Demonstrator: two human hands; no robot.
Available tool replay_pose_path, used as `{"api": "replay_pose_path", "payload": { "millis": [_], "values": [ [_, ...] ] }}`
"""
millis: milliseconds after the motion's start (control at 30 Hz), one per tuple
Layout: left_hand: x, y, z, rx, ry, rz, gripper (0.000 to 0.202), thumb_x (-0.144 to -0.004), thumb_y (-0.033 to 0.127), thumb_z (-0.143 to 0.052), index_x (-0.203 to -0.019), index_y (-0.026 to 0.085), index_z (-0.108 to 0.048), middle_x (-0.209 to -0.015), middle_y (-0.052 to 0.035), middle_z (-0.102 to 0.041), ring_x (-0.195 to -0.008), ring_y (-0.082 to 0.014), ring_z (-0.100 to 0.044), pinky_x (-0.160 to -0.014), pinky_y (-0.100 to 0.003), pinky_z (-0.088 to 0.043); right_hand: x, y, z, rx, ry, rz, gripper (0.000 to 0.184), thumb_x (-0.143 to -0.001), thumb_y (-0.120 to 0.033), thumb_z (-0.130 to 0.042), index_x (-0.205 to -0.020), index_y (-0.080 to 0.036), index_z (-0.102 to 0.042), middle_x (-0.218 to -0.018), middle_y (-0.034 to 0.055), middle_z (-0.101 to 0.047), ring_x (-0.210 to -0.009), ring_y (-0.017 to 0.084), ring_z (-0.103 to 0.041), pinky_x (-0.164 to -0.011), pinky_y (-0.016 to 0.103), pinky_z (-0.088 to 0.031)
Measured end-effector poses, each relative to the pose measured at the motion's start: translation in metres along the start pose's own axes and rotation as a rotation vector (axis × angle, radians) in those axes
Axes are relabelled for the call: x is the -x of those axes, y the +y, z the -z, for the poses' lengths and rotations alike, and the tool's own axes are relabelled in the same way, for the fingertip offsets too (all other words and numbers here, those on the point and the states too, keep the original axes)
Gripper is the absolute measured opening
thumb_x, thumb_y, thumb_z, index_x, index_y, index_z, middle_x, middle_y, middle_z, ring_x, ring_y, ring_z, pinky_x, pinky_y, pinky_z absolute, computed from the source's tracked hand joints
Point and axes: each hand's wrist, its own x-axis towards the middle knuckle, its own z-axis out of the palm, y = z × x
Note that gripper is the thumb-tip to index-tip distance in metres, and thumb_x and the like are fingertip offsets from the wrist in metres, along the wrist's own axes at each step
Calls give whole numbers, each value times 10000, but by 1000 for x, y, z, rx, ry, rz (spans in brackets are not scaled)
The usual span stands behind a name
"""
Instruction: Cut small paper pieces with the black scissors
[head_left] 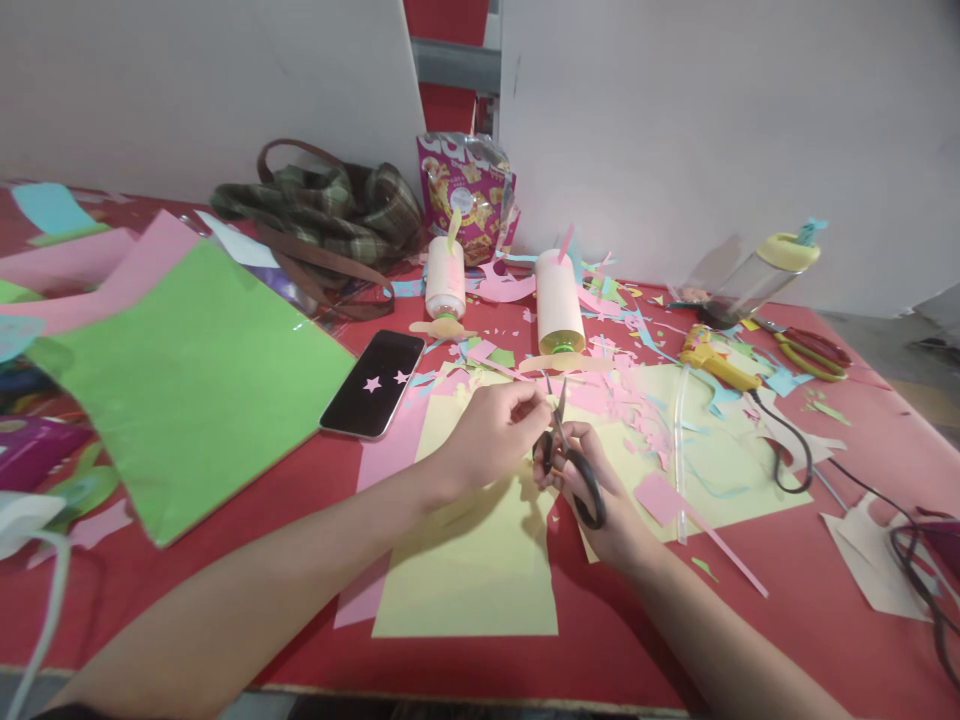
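In my right hand [600,490] is a pair of black-handled scissors [590,488], its blades pointing up and parted a little. My left hand [504,425] is closed in a pinch right beside the blades; whatever its fingertips hold is too small to make out. Below both hands lies a yellow paper sheet [472,580], partly over a pink sheet [367,540]. To the left a phone [360,400] lies face up with small pink paper stars [372,384] on its screen. Beyond my hands stand two paper-wrapped cylinders [559,300] with paper strips on top.
Green sheets [195,380] cover the left side. A yellow glue gun [716,360], a clear bottle [761,280] and yellow-and-red-handled pliers [806,355] lie or stand at right. Paper scraps [637,400] litter the middle. A snack bag [469,195] and plaid bag [337,210] are behind.
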Motion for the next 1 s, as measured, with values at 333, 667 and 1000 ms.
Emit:
{"api": "replay_pose_path", "payload": {
  "millis": [333, 667, 1000],
  "values": [
    [3, 3, -4, 69, 11, 32, 214, -745, 163, -357, -532, 155, -373, -453, 57, -416, -424, -53, -410, -426, -174, -309, -1, -2, -3, 71, 12, 5, 161, -760, -316, -468, -842, -243, -350, -787, 9, -419, -688, 136, -433, -653, 282, -368],
    [3, 3, -4, 80, 4, 32, 200, -741, 147, -360, -544, 152, -395, -474, 54, -428, -427, -48, -408, -420, -170, -309, 0, -3, -3, 70, 3, 15, 185, -755, -343, -478, -842, -239, -352, -791, 4, -406, -694, 126, -419, -672, 287, -367],
    [3, 3, -4, 120, -16, 40, 216, -755, 159, -360, -540, 154, -375, -464, 58, -423, -427, -47, -414, -437, -173, -324, 1, -1, -2, 89, 7, 27, 200, -755, -359, -464, -860, -241, -340, -804, 20, -431, -696, 147, -457, -645, 301, -389]
  ]
}}
